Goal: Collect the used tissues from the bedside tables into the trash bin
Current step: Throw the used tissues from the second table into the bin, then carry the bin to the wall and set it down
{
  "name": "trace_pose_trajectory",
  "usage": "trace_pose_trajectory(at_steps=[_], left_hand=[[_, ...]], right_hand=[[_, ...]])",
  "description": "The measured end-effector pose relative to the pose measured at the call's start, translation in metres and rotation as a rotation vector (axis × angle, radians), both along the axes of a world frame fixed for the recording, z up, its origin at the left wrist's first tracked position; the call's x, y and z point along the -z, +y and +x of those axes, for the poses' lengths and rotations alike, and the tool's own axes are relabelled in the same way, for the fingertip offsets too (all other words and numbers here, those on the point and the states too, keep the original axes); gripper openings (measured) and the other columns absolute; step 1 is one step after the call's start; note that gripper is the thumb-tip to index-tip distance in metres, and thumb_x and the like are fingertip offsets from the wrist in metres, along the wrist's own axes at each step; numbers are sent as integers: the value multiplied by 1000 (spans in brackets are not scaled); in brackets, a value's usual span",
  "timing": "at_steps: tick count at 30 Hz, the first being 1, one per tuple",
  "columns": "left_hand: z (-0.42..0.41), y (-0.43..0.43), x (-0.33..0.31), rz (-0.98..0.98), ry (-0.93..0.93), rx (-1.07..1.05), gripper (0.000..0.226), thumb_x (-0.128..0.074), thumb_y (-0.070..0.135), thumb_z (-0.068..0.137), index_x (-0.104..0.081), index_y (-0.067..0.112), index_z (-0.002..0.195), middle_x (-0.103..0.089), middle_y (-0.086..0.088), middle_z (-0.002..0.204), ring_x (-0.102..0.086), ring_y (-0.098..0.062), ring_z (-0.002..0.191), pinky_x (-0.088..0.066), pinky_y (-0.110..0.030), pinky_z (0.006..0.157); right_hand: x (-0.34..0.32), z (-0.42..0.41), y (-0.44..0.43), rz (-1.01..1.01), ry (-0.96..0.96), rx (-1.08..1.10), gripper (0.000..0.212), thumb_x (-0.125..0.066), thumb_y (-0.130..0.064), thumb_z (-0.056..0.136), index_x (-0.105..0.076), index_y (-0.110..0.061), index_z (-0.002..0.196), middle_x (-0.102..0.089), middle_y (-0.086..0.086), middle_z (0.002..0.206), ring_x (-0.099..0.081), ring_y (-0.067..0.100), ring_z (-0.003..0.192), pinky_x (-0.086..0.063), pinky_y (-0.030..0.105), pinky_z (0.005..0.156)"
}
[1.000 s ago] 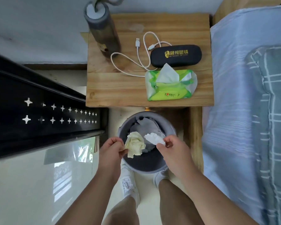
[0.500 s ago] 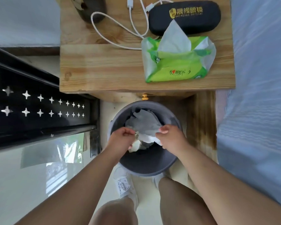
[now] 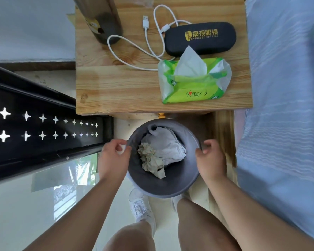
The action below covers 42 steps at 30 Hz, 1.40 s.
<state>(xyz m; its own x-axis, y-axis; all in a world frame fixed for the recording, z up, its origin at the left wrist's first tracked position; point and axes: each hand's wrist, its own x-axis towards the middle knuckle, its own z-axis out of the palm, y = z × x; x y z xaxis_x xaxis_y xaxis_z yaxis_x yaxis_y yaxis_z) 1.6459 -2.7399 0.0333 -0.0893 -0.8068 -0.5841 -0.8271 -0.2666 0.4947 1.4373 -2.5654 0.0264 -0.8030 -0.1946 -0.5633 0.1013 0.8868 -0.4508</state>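
Observation:
The grey trash bin [image 3: 158, 187] stands on the floor in front of the wooden bedside table [image 3: 120, 91]. Inside it lie a crumpled yellowish tissue [image 3: 150, 158] and larger white crumpled tissues [image 3: 166, 145]. My left hand [image 3: 113, 156] is at the bin's left rim and my right hand [image 3: 209, 160] is at its right rim. Both hands have loosely curled fingers with nothing in them, and each thumb sits close to the rim. No loose used tissue shows on the table top.
On the table lie a green tissue pack [image 3: 192, 84], a black glasses case [image 3: 200, 38], a white USB cable [image 3: 149, 44] and a dark bottle [image 3: 101, 20]. A blue-sheeted bed [image 3: 283, 105] borders the right. A black star-cut rail [image 3: 43, 127] runs left. My white shoes [image 3: 141, 209] stand below the bin.
Both hands held tissues over the bin, lowered them in and let go. The hands have since moved apart to the bin's two sides, and the tissues lie inside.

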Motion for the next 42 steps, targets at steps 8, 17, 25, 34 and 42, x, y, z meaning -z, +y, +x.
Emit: trace_pose_trajectory(at_steps=[8,17,25,34,42], left_hand=[[9,2,24,243,-30,-28,45,-73,26,93,-63,29,137,-74,11,100,-74,-22,87,-63,-44,80],[9,19,-56,190,30,-222,40,-65,16,93,-66,28,131,-70,15,92,-69,-16,81,-54,-31,67],[26,20,-227,225,157,-257,30,-67,13,94,-66,28,121,-75,5,106,-73,-24,96,-60,-46,90],[52,24,-397,240,228,-220,30,-78,13,83,-71,30,107,-79,0,100,-75,-25,92,-62,-42,80],[66,24,-493,210,332,-127,26,-78,11,83,-78,26,104,-83,0,90,-79,-23,88,-65,-32,64]], right_hand=[[15,3,7,163,-288,-81,52,-64,-14,99,-45,-7,147,-63,17,138,-62,38,121,-42,30,86],[-62,8,12,146,-246,-97,28,-49,-10,101,-56,-10,129,-65,14,118,-62,37,109,-48,36,88],[-226,13,31,32,-238,-198,14,-49,-13,99,-45,-20,87,-57,-2,81,-51,22,73,-39,36,63],[-387,6,44,-18,-175,-375,10,-51,-23,101,-58,-30,103,-65,-7,85,-61,13,75,-40,30,57],[-480,-8,52,-151,-138,-451,14,-55,-28,98,-63,-36,108,-74,-6,89,-71,19,78,-61,44,75]])
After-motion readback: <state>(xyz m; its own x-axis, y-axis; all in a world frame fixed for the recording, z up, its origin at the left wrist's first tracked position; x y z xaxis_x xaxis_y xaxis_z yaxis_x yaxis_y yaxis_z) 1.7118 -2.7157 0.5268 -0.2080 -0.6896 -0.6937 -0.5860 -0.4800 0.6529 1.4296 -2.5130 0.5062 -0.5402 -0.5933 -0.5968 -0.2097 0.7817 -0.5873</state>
